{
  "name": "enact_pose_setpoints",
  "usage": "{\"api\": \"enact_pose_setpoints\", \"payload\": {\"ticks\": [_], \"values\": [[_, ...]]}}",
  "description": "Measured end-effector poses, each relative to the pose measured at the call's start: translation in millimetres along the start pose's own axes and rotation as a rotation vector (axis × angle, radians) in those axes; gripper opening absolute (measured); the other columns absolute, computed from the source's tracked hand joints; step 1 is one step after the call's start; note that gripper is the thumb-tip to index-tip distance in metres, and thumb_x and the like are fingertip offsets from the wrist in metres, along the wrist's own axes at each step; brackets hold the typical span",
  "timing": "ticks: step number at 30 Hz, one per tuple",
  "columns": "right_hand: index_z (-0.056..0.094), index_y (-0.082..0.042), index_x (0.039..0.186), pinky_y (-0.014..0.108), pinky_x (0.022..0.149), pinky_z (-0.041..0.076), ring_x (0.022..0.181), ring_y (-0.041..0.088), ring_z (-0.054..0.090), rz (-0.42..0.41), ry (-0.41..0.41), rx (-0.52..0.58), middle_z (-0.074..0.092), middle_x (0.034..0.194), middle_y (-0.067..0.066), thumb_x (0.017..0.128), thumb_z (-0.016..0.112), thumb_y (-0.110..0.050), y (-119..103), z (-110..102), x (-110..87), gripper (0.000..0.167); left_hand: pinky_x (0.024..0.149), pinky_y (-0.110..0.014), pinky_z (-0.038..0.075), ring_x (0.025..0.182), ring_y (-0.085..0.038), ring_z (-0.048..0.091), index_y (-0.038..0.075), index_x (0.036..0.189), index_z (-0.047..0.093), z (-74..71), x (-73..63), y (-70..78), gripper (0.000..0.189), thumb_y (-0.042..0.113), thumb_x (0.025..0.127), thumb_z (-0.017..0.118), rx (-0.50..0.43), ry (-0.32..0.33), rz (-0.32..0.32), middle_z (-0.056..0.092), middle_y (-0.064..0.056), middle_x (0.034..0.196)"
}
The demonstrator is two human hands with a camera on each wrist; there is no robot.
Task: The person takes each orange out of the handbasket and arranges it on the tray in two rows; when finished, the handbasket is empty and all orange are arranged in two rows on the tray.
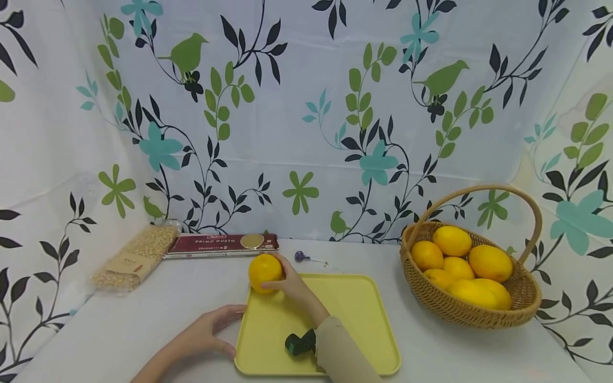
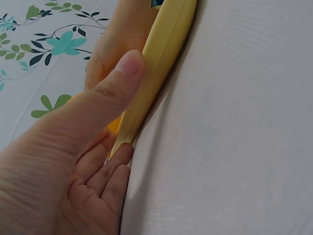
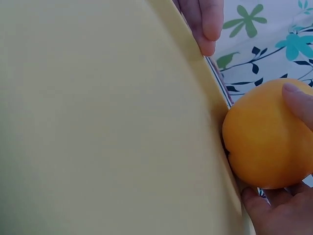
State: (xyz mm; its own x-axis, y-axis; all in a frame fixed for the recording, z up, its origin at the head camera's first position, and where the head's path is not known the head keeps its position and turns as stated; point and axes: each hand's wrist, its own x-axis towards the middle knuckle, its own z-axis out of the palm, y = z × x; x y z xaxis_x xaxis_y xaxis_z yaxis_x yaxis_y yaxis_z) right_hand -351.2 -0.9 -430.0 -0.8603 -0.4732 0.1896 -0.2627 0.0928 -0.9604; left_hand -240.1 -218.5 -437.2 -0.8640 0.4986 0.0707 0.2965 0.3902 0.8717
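Note:
My right hand (image 1: pixel 291 281) holds a round orange (image 1: pixel 263 272) at the far left corner of the yellow tray (image 1: pixel 354 319). In the right wrist view the orange (image 3: pixel 269 134) sits against the tray's rim, with a thumb on one side and fingers on the other. At the tray's left side is my left hand (image 1: pixel 210 331), thumb and fingers spread and holding nothing. The left wrist view shows its fingertips (image 2: pixel 124 152) at the tray's rim (image 2: pixel 164 54).
A wicker basket (image 1: pixel 479 318) of yellow fruit (image 1: pixel 452 241) stands at right. Behind the tray lie a lollipop (image 1: pixel 300 256), a dark red spaghetti pack (image 1: pixel 210 246) and a clear bag of pale kernels (image 1: pixel 143 252). A patterned cloth (image 1: pixel 287 133) hangs along the back.

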Motion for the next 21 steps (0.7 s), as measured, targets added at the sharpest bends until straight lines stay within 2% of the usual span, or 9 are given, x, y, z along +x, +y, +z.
{"api": "enact_pose_setpoints", "payload": {"ticks": [4, 10, 13, 17, 21], "values": [[0.028, -0.007, 0.138, 0.046, 0.103, 0.025, 0.113, 0.024, 0.040, 0.030, 0.023, 0.007, 0.037, 0.133, 0.006, 0.079, 0.069, -0.015, -4, 2, -2.2, 0.073, 0.100, -0.043, 0.026, 0.121, -0.032, 0.037, 0.002, 0.130, 0.042, 1.5, -0.6, -0.4, 0.077, 0.021, 0.065, 0.079, -0.005, 0.004, -0.015, 0.043, -0.014, 0.132], [0.030, -0.008, 0.137, 0.046, 0.102, 0.028, 0.117, 0.027, 0.039, 0.099, 0.103, -0.029, 0.035, 0.136, 0.012, 0.076, 0.071, -0.024, -12, 4, -4.5, 0.076, 0.100, -0.041, 0.027, 0.120, -0.032, 0.037, 0.000, 0.130, 0.041, 2.9, 0.1, -1.1, 0.077, 0.021, 0.066, 0.079, -0.003, -0.001, 0.005, 0.043, -0.015, 0.132], [0.030, -0.007, 0.137, 0.046, 0.101, 0.029, 0.120, 0.030, 0.037, 0.104, 0.122, -0.045, 0.033, 0.137, 0.014, 0.076, 0.072, -0.024, -14, 4, -4.7, 0.076, 0.101, -0.036, 0.028, 0.120, -0.028, 0.038, 0.001, 0.130, 0.041, 2.7, 0.5, -1.7, 0.076, 0.021, 0.067, 0.078, -0.004, -0.005, 0.016, 0.042, -0.014, 0.132], [0.030, -0.003, 0.136, 0.046, 0.101, 0.029, 0.123, 0.034, 0.032, 0.109, 0.177, -0.007, 0.030, 0.139, 0.017, 0.075, 0.072, -0.024, -20, 3, -5.3, 0.077, 0.101, -0.029, 0.030, 0.121, -0.024, 0.039, 0.002, 0.130, 0.041, 1.7, 0.3, -2.1, 0.076, 0.021, 0.067, 0.078, -0.002, -0.006, 0.023, 0.042, -0.015, 0.133], [0.031, -0.001, 0.135, 0.046, 0.101, 0.029, 0.125, 0.033, 0.029, 0.092, 0.240, 0.018, 0.031, 0.138, 0.017, 0.077, 0.070, -0.026, -31, 1, -6.3, 0.074, 0.101, -0.034, 0.029, 0.121, -0.029, 0.037, 0.002, 0.130, 0.042, 0.8, 0.4, -2.0, 0.076, 0.021, 0.066, 0.079, -0.003, -0.004, 0.012, 0.042, -0.015, 0.132]]}}
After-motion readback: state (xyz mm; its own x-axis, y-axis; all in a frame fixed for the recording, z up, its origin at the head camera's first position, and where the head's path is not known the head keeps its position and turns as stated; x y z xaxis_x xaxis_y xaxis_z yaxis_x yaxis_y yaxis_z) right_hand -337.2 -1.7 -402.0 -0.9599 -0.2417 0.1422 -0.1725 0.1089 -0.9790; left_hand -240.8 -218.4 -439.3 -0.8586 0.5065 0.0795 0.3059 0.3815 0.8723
